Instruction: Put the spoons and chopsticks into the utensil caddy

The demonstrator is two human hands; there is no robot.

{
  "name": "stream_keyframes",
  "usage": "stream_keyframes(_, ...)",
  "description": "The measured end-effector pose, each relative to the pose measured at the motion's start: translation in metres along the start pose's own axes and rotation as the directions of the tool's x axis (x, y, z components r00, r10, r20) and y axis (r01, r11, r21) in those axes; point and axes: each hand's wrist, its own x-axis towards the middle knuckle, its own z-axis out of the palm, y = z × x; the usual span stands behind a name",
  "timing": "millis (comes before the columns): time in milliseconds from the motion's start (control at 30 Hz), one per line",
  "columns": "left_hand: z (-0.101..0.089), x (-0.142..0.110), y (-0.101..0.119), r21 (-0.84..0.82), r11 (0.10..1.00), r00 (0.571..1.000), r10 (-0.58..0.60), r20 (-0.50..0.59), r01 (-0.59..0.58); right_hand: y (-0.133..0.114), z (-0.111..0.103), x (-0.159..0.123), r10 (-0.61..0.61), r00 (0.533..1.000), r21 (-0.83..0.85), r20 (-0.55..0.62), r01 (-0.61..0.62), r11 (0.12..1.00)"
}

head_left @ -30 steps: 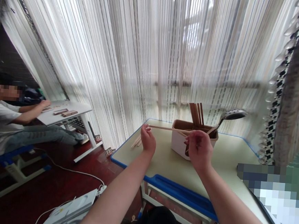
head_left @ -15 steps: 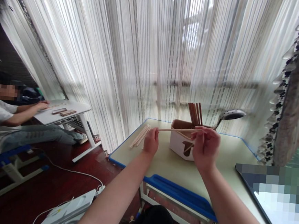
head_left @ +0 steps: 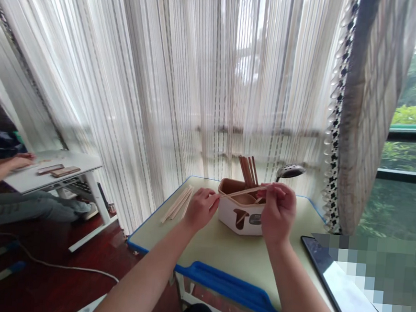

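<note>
A pale wooden chopstick [head_left: 243, 192] is stretched between my two hands, its right end a little higher. My left hand [head_left: 201, 209] pinches one end; my right hand [head_left: 279, 210] closes round the other. Whether it is a single stick or a pair I cannot tell. Below and behind it stands a white utensil holder [head_left: 229, 219] with a brown inside, partly covered by my right hand. Several brown chopsticks [head_left: 249, 171] stand upright in it, and a slotted spoon [head_left: 291, 170] sticks up at its right. Left of my left hand lies a loose bunch of pale chopsticks [head_left: 178, 204].
The desk [head_left: 218, 253] has a blue edge. A tablet [head_left: 345, 287] lies at right, its far side pixelated. At left, a person's hands [head_left: 22, 160] rest over another table [head_left: 85, 163] holding two brown boxes [head_left: 65, 171]. A sheer curtain [head_left: 185, 77] hangs behind the desk.
My view has turned right, so the desk appears further left and lower. The chopstick, level before, now slants up to the right. Both hands still grip it.
</note>
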Motion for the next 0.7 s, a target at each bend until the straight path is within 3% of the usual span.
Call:
stream_keyframes(100,-0.011,0.020,0.011,-0.078,0.995,0.995,0.074,0.067,-0.069,0.002,-0.004,0.008,0.022,0.995,0.082,-0.095,-0.014,0.997)
stream_keyframes(233,-0.009,0.043,0.027,-0.273,0.962,0.998,-0.037,-0.046,0.023,0.011,-0.010,0.015,0.131,0.977,0.147,-0.171,-0.106,0.983)
stream_keyframes(300,-0.001,0.054,0.033,-0.367,0.926,0.994,-0.103,-0.037,0.082,0.014,-0.012,0.016,0.145,0.980,0.090,-0.135,-0.134,0.987)
stream_keyframes(467,0.026,0.069,0.030,-0.509,0.837,0.978,-0.134,0.162,0.199,0.017,-0.013,0.014,0.056,0.998,-0.153,-0.011,-0.057,0.986)
stream_keyframes(567,0.035,0.066,0.024,-0.556,0.801,0.975,-0.186,0.122,0.222,0.020,-0.011,0.011,0.161,0.986,-0.255,0.049,-0.144,0.956)
stream_keyframes(700,0.039,0.059,0.024,-0.462,0.881,0.994,-0.107,0.006,0.098,0.020,-0.005,0.005,0.225,0.968,-0.285,0.114,-0.185,0.941)
